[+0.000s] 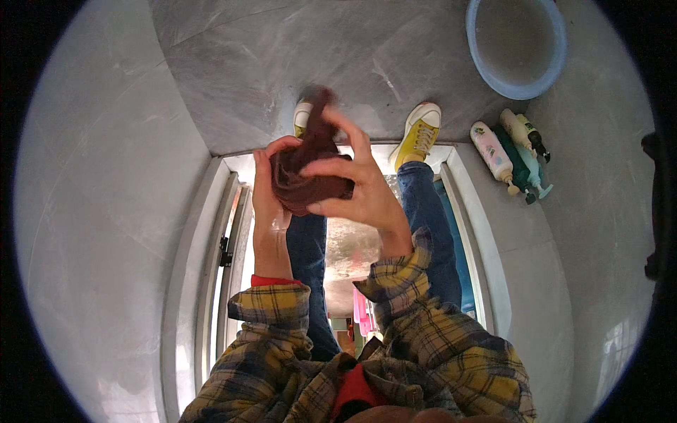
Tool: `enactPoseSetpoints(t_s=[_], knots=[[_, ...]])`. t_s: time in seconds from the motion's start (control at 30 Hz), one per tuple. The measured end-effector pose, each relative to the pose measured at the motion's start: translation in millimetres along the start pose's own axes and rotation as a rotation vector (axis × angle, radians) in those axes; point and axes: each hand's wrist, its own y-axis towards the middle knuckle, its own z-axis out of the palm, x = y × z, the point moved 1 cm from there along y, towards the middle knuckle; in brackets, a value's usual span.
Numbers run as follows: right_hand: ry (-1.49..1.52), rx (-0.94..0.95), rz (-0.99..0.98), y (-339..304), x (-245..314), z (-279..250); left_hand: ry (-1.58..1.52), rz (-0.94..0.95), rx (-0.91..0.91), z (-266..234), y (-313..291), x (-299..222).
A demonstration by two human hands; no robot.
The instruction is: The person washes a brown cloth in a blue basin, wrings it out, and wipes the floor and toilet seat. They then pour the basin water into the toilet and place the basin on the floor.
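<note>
A dark maroon cloth (295,180) is bunched up between my two hands, held in the air above the doorway sill. My left hand (266,169) is curled around its left side, thumb and fingers against the folds. From the right, my right hand (367,187) presses into the bundle with bent fingers. A twisted end of the cloth sticks up past my right fingertips and is smeared by motion. What kind of cloth piece it is cannot be made out.
A pale blue basin (474,60) of murky water stands on the grey tiled floor (282,49) at far right. Several pump bottles (491,151) are grouped by the right wall. My yellow sneakers (421,134) are at the sill, with a white door frame (194,254) on the left.
</note>
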Motion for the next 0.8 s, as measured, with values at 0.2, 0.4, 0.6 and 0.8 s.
enactPoseSetpoints(t_s=[0.2, 0.4, 0.6, 0.8], knots=[[0.592, 0.142, 0.305, 12.5, -11.0, 6.3, 0.027, 0.048, 0.016, -0.4, -3.1, 9.4], [0.651, 0.142, 0.543, -3.1, -18.9, -23.4, 0.599, 0.161, -0.256, 20.9, -1.1, 24.0], [-0.555, -0.282, 0.480, -13.9, -99.4, -126.9, 0.871, 0.320, -0.113, 52.5, -2.2, 49.0], [-1.099, 0.023, 0.277, -47.7, -213.7, -195.1, 0.721, 0.209, -0.113, 62.6, -5.2, 71.9]])
